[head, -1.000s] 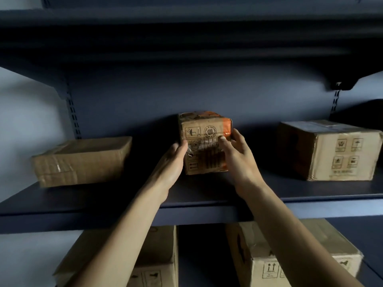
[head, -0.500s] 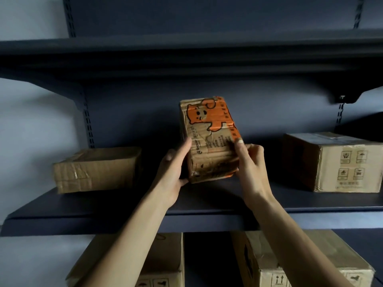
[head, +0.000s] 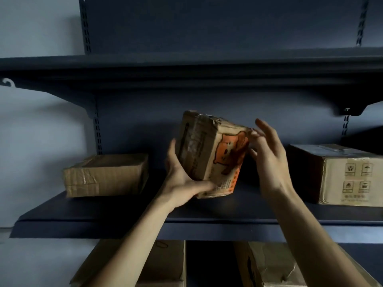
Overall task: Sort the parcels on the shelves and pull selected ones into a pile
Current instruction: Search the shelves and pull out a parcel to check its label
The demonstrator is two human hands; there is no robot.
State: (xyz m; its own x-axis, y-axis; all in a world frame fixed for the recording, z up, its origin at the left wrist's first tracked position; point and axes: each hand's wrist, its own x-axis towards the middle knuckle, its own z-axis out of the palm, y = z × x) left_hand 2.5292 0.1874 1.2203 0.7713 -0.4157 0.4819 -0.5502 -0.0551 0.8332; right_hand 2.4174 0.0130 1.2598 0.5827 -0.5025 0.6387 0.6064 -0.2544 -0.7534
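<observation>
A small cardboard parcel (head: pixel 209 154) with an orange cartoon print is tilted in the air above the middle shelf (head: pixel 124 216). My left hand (head: pixel 182 179) grips it from below and the left, thumb up its side and fingers curled under its bottom edge. At the parcel's right edge is my right hand (head: pixel 267 156), its fingers straight and spread, the fingertips at or just off the orange corner. A flat brown parcel (head: pixel 105 175) lies on the shelf to the left. A larger carton (head: pixel 339 172) with handling symbols stands to the right.
The upper shelf (head: pixel 186 67) overhangs close above the parcel. Two cartons (head: pixel 161 264) (head: pixel 275 268) sit on the lower level under my forearms. Slotted uprights (head: pixel 96 129) run up the dark back panel. A pale wall is at left.
The parcel was lifted off the shelf and turned, so its orange face now points right. My right hand has let go and opened; my left hand moved under the parcel.
</observation>
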